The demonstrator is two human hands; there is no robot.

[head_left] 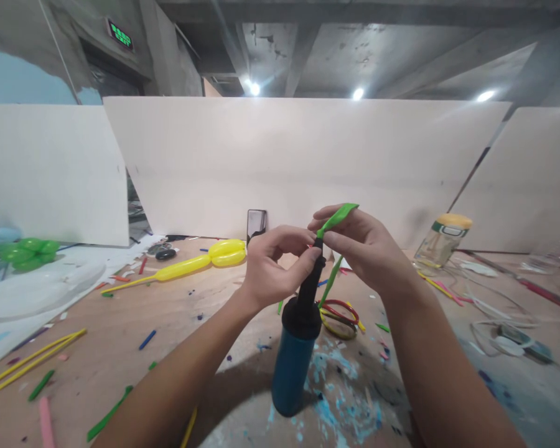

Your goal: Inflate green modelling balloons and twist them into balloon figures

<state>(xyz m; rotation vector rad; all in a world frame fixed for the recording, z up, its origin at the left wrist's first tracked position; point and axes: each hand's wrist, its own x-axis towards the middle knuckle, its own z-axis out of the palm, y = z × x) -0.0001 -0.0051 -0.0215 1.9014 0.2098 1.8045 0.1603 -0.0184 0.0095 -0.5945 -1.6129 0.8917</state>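
Note:
A blue hand balloon pump (293, 367) with a black top stands upright on the table, its narrow nozzle pointing up. The mouth of a limp green balloon (338, 219) sits at the nozzle tip, and its slack length folds over my right hand and hangs down behind. My left hand (277, 261) is closed, thumb and index finger pinching around the nozzle's top end. Closed on the green balloon just above the tip, my right hand (359, 246) grips it between thumb and fingers. The exact contact at the balloon's mouth is partly hidden by the fingertips.
A partly inflated yellow balloon (186, 266) lies at left, near a green balloon shape (30, 254). Behind stands a phone (256, 223) against a white board (298, 155). Coiled balloons (340, 317) lie beside the pump. A yellow-lidded bottle (443, 241) is at right.

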